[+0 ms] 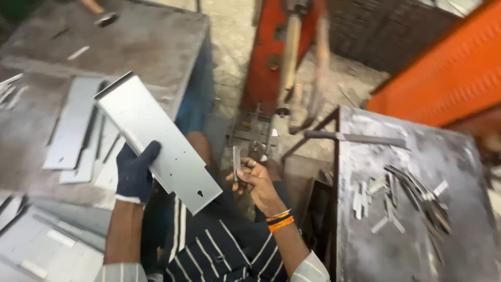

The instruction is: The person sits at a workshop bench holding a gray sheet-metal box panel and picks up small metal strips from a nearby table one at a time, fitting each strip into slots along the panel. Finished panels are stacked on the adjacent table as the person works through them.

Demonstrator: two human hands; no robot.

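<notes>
our left hand (134,175), in a dark glove, is clamped on the long edge of a bright sheet-metal panel (156,140), thumb on top and fingers hidden under it. the panel is a long rectangle with a folded lip at its far end and a few small holes near its near end. we hold it in the air, slanting from upper left down to the lower right, above our lap and apart from both tables.

our right hand (254,180) is bare, with orange bands at the wrist. its fingers are pinched together on a small narrow metal strip (236,163) held upright, just beside the panel's near corner but not touching it.

to the left stands a grey table (167,47) bearing flat sheets (73,130) of the same metal, lying side by side. to the right is a second, scuffed table (443,156) with a scatter of strips (412,196) and a long bar (360,138) near its far edge. ahead, between the tables, stands an orange-red press (271,52) with a handle, blurred.

we judge that the step in hand is bringing panel and strip together in front of the press. the next move would call for lining the strip up with the panel's holes or edge, with a steady grip on both.
</notes>
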